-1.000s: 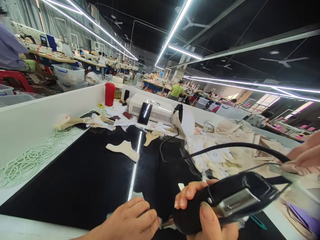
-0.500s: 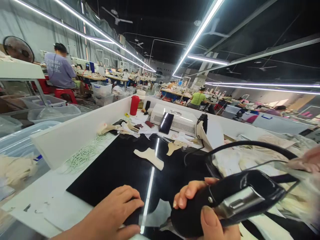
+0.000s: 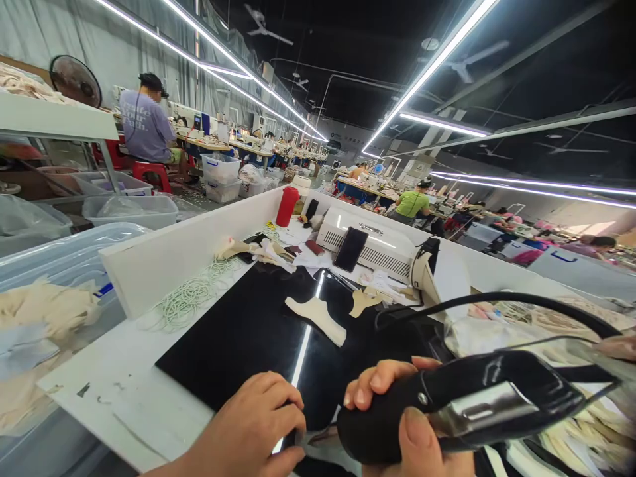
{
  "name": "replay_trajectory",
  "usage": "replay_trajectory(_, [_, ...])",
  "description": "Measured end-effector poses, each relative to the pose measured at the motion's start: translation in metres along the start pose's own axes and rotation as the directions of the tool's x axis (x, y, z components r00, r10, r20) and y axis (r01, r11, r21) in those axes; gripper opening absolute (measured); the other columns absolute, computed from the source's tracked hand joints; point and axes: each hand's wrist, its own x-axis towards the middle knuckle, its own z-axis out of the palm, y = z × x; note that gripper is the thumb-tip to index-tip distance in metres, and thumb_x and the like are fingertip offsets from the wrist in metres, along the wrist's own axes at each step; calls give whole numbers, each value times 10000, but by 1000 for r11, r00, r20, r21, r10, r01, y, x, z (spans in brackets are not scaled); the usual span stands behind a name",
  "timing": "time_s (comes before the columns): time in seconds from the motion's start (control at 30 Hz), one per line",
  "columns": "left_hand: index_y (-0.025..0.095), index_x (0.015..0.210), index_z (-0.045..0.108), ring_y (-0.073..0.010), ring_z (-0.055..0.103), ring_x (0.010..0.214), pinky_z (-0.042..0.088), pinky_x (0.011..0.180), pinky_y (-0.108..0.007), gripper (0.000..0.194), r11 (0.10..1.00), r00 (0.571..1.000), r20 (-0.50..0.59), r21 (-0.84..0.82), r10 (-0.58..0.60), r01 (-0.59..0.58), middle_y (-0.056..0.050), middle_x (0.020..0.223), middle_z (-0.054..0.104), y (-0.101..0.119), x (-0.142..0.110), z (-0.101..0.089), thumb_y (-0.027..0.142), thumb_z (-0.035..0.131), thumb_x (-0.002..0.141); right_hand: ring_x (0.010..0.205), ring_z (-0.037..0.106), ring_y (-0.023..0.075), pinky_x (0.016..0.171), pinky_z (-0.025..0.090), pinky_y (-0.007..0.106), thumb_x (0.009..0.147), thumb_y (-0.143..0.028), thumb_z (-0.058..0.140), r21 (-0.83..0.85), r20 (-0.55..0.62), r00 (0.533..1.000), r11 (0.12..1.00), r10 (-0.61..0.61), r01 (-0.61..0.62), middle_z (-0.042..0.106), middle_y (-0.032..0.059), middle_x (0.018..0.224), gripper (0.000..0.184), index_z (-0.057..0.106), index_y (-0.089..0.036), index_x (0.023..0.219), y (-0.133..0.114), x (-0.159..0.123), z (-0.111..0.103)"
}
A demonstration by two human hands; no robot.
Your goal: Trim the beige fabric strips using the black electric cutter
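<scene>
My right hand [image 3: 397, 427] is wrapped round the handle of a black hand-held power tool [image 3: 477, 397]. Its black cord [image 3: 497, 298] loops up and away to the right. The tool's tip points left toward my left hand [image 3: 253, 430]. That hand rests on the black mat [image 3: 238, 331] with fingers curled, pinching a thin grey piece [image 3: 318, 442] at the near edge. A cream fabric cut-out [image 3: 318, 318] lies on the mat farther off.
Past the mat stand a white machine [image 3: 382, 248], a dark phone [image 3: 350, 248] leaning on it and a red bottle [image 3: 287, 205]. White rings [image 3: 193, 295] lie along the white side wall [image 3: 169, 252]. Cream fabric pieces [image 3: 571, 318] pile at right, where another person's fingers [image 3: 616, 346] show. Bins stand left.
The view has swung left, bringing the bins and a seated worker into sight. My left hand shifted slightly on the mat; my right hand keeps its grip. The other person's hand slid toward the right edge.
</scene>
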Motion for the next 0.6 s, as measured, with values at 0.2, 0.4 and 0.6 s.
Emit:
replay_trajectory(0.2, [234,920,647,-177,671,1004,518,899,-269,274,1000,999,-37,9,13,-13,32,1069,703,-1,-2,4,159,877,791,625,600,140,571,526,297,927,-405,740,-9,12,1000,1000,-10,10,624,-46,814,331,566,-295,1185,6,2,-3])
replay_trajectory(0.4, [229,870,643,-167,663,1010,511,908,-260,211,998,997,-60,26,53,-51,32,1064,702,-1,-4,3,177,845,841,625,604,136,569,528,296,926,-418,735,-8,10,1000,1000,-15,16,624,-44,804,330,564,-293,1180,9,-1,-3])
replay_trajectory(0.6, [222,859,635,-173,663,952,521,916,-295,160,989,987,-89,80,135,-128,16,1043,715,-2,-6,2,216,786,913,634,603,132,577,531,291,924,-428,755,-1,14,1000,1000,1,-1,620,-49,809,344,562,-295,1176,7,-5,0])
